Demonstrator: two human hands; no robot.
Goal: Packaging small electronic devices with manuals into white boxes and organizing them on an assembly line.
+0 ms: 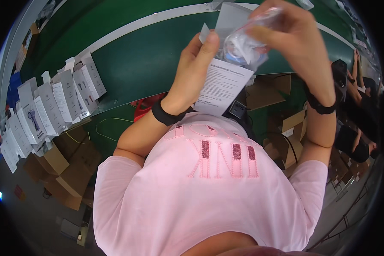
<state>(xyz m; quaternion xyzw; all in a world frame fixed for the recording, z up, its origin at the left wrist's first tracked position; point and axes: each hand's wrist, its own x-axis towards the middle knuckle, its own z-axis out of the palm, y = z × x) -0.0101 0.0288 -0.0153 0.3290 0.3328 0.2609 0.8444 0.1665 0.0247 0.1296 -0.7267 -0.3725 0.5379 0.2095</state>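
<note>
My left hand [195, 70] is closed round the side of a white carton [223, 87] with fine print on its face and its top flaps raised. Over the carton's open top, my right hand [286, 32] pinches a clear plastic bag [243, 47] by its upper part. White and blue items show through the bag, but I cannot make out their kind. The bag's lower end overlaps the carton's mouth; how much of it is inside is hidden. Slight motion blur softens my right hand.
A row of white cartons [57, 98] with open flaps stands along the bench's left side. The green bench [141, 55] has a pale metal rail [153, 18]. Brown cardboard boxes [66, 179] lie below on the left, and more on the right. People [360, 98] sit at the far right.
</note>
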